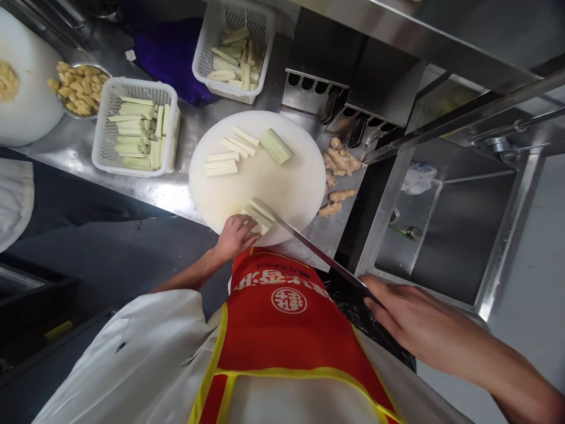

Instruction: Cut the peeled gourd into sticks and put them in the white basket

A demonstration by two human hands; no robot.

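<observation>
My left hand [236, 235] presses down on a pale green vegetable piece [258, 217] at the near edge of a round white cutting board [282, 188]. My right hand [406, 315] grips the handle of a long knife [309, 244], whose blade tip rests on that piece. Cut strips [223, 165] lie on the board's far left, and a thicker green chunk [276, 146] lies at its far side.
Two white baskets [103, 135] [207, 35] hold cut strips. A metal bowl of ginger [79, 88] sits at far left. Loose ginger pieces [339, 162] lie right of the board. A steel sink [459, 235] is at right. A person in white stands at left edge.
</observation>
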